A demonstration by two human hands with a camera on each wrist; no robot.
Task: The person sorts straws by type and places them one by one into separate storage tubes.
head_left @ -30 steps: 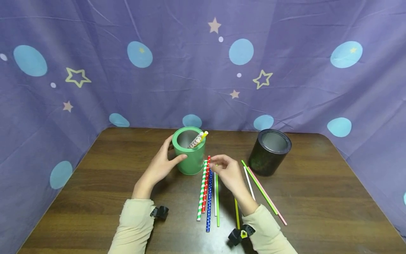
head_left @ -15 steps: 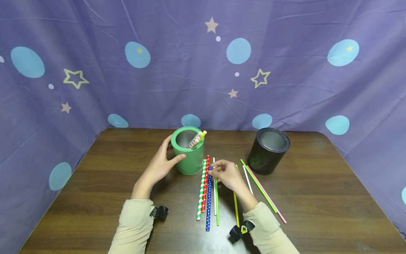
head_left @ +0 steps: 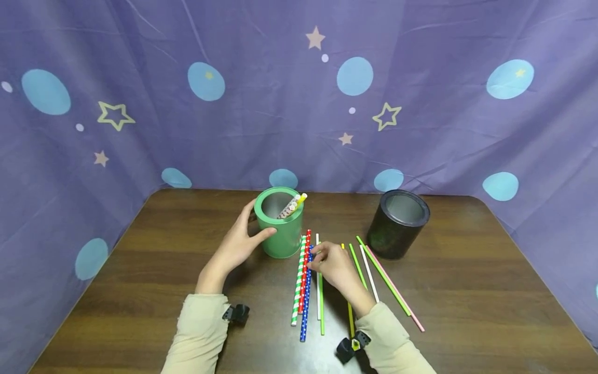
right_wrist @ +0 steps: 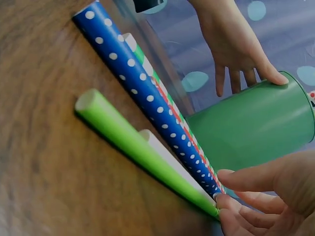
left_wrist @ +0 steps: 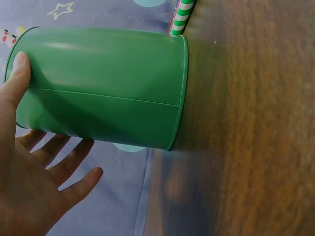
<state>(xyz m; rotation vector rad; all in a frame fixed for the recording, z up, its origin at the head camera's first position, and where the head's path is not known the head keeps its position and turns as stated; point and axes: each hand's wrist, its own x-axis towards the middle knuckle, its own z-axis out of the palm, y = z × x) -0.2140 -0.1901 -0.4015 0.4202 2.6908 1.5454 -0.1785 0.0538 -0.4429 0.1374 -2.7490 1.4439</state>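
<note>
"What stands toward the back of your table [head_left: 467, 285]?"

"The left canister [head_left: 282, 240] and the right canister [head_left: 391, 236], well apart, the curtain [head_left: 280, 114] behind them. Leaning straws [head_left: 287, 209] stand in the left one, beside your left hand [head_left: 233, 249]."

"And your loose straws [head_left: 303, 283]?"

"On the table before them: one group left of your right hand [head_left: 334, 264], the right group [head_left: 390, 285] reaching in front of the right canister."

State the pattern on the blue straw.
White polka dots on a blue ground; the blue straw shows best in the right wrist view.
</note>
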